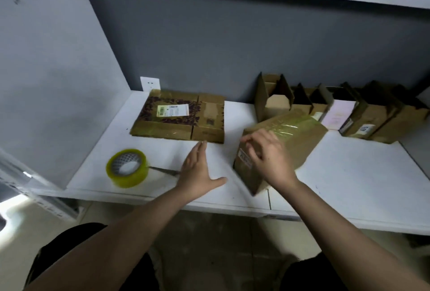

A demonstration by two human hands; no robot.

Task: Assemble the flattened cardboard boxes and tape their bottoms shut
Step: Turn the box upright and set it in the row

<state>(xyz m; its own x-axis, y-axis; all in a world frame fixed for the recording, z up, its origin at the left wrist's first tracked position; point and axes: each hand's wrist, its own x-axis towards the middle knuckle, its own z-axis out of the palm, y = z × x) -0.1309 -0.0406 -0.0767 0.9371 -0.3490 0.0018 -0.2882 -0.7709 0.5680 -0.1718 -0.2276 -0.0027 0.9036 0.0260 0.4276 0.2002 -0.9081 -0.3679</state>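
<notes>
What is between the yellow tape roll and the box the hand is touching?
The open left hand, hovering over the white table, lies between the tape roll and the box under the right hand, in the head view.

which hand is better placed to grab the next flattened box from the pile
Left. The open left hand has its fingertips at the near edge of the flattened brown cardboard box pile, while the right hand rests on the taped upright cardboard box.

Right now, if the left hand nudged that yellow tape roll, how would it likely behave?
The tape roll lies flat on its side on the white table, so it would probably slide, not roll. Its hollow core suggests it's light. A loose tail trails rightward and may drag or stick.
</notes>
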